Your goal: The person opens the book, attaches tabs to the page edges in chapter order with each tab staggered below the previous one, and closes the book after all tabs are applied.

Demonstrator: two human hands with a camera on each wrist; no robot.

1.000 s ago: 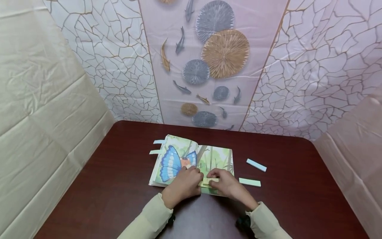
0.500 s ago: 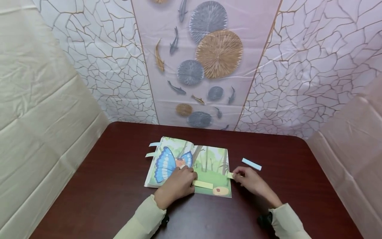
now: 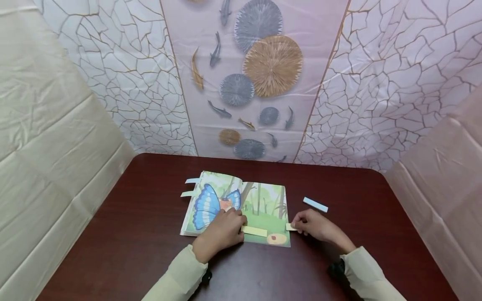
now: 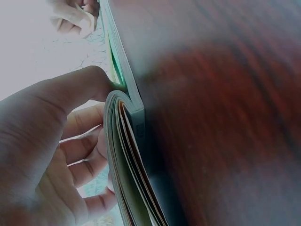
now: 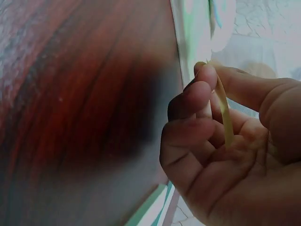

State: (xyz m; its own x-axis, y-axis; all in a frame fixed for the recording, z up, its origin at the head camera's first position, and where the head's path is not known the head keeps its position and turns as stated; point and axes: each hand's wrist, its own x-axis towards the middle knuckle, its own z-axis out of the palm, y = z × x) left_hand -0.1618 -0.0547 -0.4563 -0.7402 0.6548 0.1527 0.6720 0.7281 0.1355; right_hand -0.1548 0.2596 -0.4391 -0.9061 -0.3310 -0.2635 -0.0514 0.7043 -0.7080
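Observation:
A picture book (image 3: 263, 196) lies spread out on the table, a blue butterfly on its left page. My left hand (image 3: 222, 230) rests over the fold, pressing the pages; in the left wrist view its thumb (image 4: 80, 87) is at the fold and the fingers lie on the left-hand pages. My right hand (image 3: 314, 225) pinches a yellow sticky tab (image 5: 225, 110) between thumb and fingers. The tab's free end (image 3: 290, 227) meets the right page's outer edge. Across the lower right page lies a yellow sticky-note pad (image 3: 254, 231).
A blue sticky-note pad (image 3: 315, 204) lies on the table (image 3: 350, 196) beyond my right hand. Green and blue pad edges (image 5: 150, 207) show low in the right wrist view. Two pale blue tabs (image 3: 188, 194) stick out from the book's left edge. Patterned cloth (image 3: 241, 138) hangs behind.
My right hand has moved right from the yellow pad to the page's outer edge with a yellow tab, then slightly toward me along it. The left hand stays over the fold. The head view shifted.

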